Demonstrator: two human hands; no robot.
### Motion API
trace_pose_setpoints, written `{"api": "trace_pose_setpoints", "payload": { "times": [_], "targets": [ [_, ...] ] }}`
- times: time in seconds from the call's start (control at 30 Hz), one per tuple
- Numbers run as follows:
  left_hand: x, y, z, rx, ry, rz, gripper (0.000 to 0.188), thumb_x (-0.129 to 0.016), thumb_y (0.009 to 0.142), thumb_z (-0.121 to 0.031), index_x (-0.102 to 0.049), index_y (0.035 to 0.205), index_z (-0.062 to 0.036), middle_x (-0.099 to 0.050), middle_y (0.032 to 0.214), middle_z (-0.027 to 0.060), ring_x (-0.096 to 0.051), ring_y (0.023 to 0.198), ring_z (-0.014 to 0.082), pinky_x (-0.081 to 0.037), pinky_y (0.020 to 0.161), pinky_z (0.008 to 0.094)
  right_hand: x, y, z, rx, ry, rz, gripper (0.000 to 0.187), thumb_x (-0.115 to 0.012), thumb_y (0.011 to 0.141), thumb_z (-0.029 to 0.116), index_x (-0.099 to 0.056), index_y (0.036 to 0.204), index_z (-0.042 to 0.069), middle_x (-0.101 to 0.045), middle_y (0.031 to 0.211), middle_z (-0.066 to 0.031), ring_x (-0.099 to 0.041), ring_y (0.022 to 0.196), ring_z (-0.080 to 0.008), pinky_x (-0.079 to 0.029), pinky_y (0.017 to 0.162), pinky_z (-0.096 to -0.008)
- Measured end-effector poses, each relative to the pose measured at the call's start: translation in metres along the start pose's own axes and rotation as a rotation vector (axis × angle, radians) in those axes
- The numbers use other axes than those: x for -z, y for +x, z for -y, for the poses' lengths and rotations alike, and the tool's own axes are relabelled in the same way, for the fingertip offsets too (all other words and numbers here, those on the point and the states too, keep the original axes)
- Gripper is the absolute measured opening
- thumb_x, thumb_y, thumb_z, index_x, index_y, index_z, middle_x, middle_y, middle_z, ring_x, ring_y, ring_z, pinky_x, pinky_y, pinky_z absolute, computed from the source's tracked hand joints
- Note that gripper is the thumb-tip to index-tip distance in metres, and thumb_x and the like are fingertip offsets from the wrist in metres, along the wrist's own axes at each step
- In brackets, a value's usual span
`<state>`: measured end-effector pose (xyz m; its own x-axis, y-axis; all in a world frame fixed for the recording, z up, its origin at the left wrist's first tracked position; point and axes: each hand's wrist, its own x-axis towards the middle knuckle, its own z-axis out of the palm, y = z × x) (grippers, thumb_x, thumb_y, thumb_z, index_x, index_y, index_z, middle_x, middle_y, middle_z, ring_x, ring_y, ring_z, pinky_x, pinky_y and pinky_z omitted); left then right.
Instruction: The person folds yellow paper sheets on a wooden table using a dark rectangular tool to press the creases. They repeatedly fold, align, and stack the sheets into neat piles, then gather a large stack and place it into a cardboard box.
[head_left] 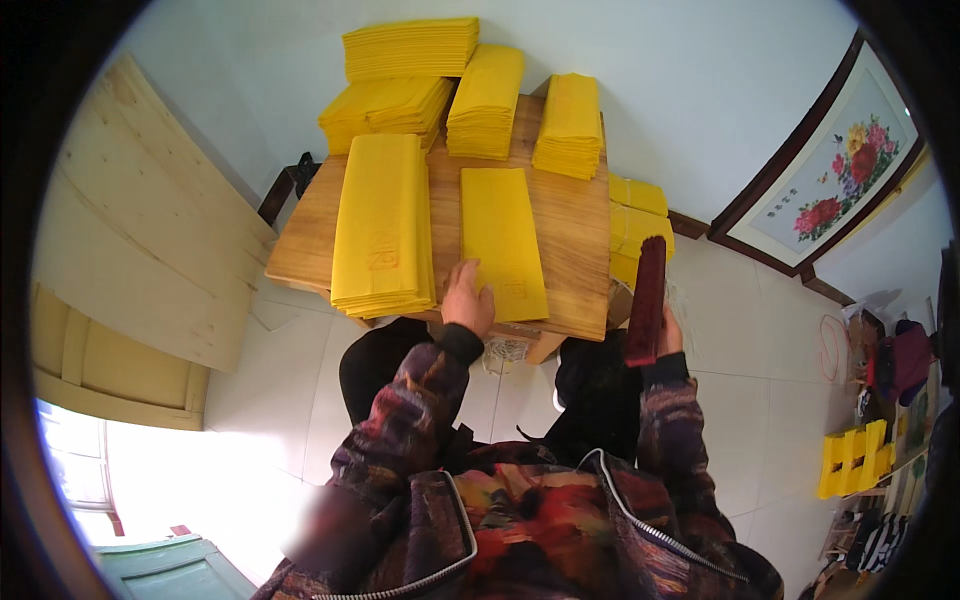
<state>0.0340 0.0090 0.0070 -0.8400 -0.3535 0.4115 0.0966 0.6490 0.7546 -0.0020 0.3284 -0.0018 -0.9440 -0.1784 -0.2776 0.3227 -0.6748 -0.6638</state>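
Observation:
A single folded yellow paper packet (pixel 503 235) lies on the wooden table (pixel 575 235) in front of me, with a faint red square stamp near its close end. My left hand (pixel 468 300) is at this packet's lower left edge, fingers apart and holding nothing I can see. Just left of it stands a thick stack of yellow folded papers (pixel 380 220), its top sheet carrying a red stamp mark. Out past the table's right edge, my right hand (pixel 671 332) is wrapped round a long dark red bar (pixel 648 300), held upright; its fingers are partly hidden behind it.
More yellow paper stacks (pixel 485 100) line the table's far side, one of them (pixel 568 125) at the far right. Bundled yellow paper (pixel 637 225) sits beside the table's right side. Wooden boards (pixel 150 220) lean on the left; a framed flower picture (pixel 840 165) is at right.

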Motion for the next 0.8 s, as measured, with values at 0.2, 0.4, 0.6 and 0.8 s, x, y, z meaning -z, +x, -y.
{"api": "trace_pose_setpoints", "payload": {
  "times": [0.2, 0.4, 0.6, 0.8],
  "targets": [
    [-0.031, 0.035, 0.031, 0.291, -0.005, 0.082, 0.036, -0.061, 0.072, -0.007, -0.053, 0.107, -0.0007, -0.050, 0.113, 0.0209, -0.045, 0.105, 0.0366, -0.039, 0.089, 0.0416, 0.022, -0.017, -0.015, 0.040, 0.024, 0.012, 0.038, -0.039, 0.093, 0.035, -0.048, 0.118, 0.008, -0.059, 0.102, -0.0080, -0.058, 0.088, -0.0221, -0.049, 0.075, -0.0336],
    [-0.036, 0.056, 0.036, 0.496, 0.029, 0.099, 0.031, -0.061, 0.070, -0.006, -0.050, 0.098, 0.0025, -0.058, 0.091, 0.0207, -0.058, 0.085, 0.0310, -0.046, 0.071, 0.0358, 0.010, -0.014, -0.016, 0.069, 0.168, 0.135, 0.036, -0.045, 0.092, 0.031, -0.047, 0.120, 0.007, -0.057, 0.107, -0.0058, -0.056, 0.092, -0.0194, -0.048, 0.078, -0.0332],
    [-0.036, 0.068, 0.045, 0.443, 0.118, 0.169, 0.022, -0.065, 0.067, -0.010, -0.053, 0.080, 0.0029, -0.056, 0.069, 0.0165, -0.058, 0.066, 0.0269, -0.047, 0.060, 0.0353, 0.006, -0.019, -0.016, 0.072, 0.166, 0.129, 0.036, -0.046, 0.092, 0.031, -0.047, 0.120, 0.007, -0.057, 0.106, -0.0062, -0.056, 0.092, -0.0196, -0.048, 0.079, -0.0335],
    [-0.041, 0.081, 0.042, 0.484, 0.144, 0.169, 0.015, -0.060, 0.068, -0.009, -0.051, 0.074, 0.0012, -0.057, 0.073, 0.0224, -0.058, 0.074, 0.0361, -0.047, 0.067, 0.0394, 0.002, -0.020, -0.015, 0.070, 0.151, 0.143, 0.036, -0.044, 0.093, 0.032, -0.047, 0.119, 0.008, -0.057, 0.107, -0.0064, -0.056, 0.093, -0.0199, -0.047, 0.080, -0.0337]
  ]
}}
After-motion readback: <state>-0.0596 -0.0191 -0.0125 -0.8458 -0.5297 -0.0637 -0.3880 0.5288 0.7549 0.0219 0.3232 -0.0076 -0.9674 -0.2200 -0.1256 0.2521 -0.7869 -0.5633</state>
